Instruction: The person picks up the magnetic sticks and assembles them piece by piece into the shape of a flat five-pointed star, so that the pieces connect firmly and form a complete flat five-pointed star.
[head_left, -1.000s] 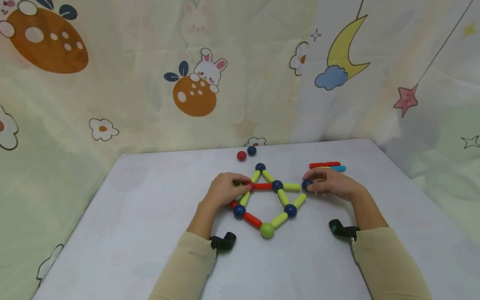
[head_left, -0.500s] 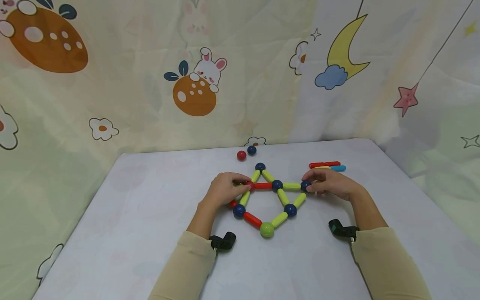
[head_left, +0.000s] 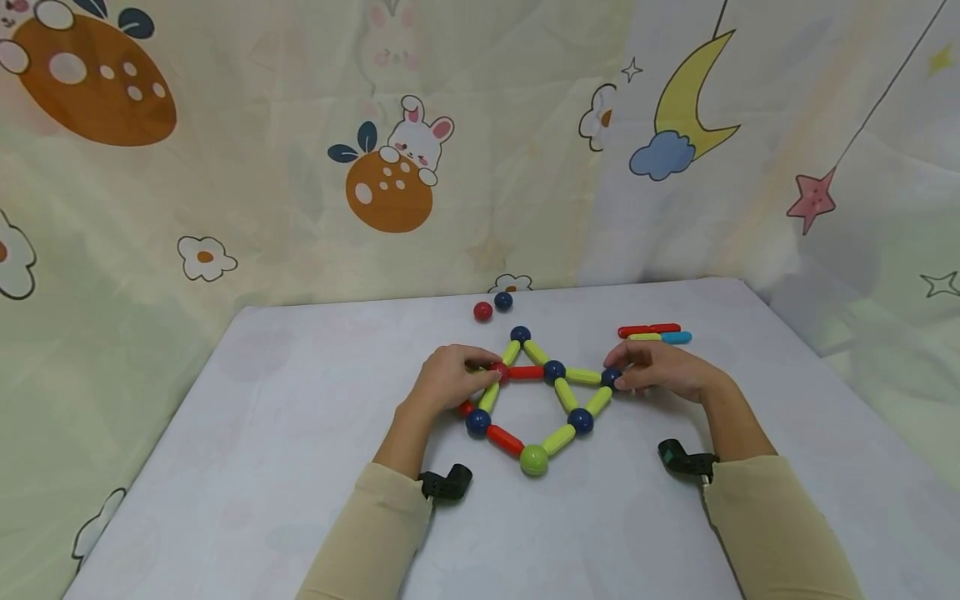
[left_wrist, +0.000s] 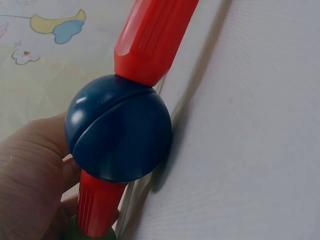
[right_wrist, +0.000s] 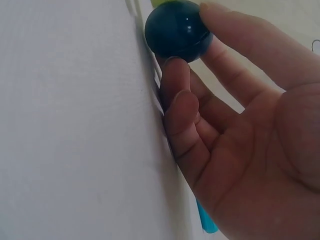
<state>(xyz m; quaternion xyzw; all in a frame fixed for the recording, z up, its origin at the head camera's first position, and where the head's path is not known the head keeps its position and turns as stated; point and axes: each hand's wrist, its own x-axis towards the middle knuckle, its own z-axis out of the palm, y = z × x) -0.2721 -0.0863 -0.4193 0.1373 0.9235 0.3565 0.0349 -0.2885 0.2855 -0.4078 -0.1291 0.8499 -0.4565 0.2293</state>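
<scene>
A flat figure of magnetic rods and balls lies on the table. My left hand [head_left: 450, 377] holds the red ball [head_left: 501, 372] at its left inner corner. In the left wrist view, a blue ball [left_wrist: 119, 130] joined to red rods [left_wrist: 152, 40] stands before that hand. At the figure's right tip, my right hand [head_left: 663, 368] pinches a dark blue ball [head_left: 610, 379] between thumb and fingers. That ball touches the ends of two yellow-green rods [head_left: 583, 376]. Nearest the front is a green ball [head_left: 534, 460]. Part of the figure's left side is hidden behind my left hand.
A loose red ball [head_left: 483, 312] and a blue ball [head_left: 503, 302] sit at the table's back edge. Red rods [head_left: 649, 331] and a yellow-green and blue pair [head_left: 675, 337] lie behind my right hand. A patterned cloth [head_left: 285, 167] hangs behind the table.
My right hand has brought the blue ball left onto the upper yellow-green rod's end, then slightly toward the front, where it meets the lower rod too. My left hand stays put.
</scene>
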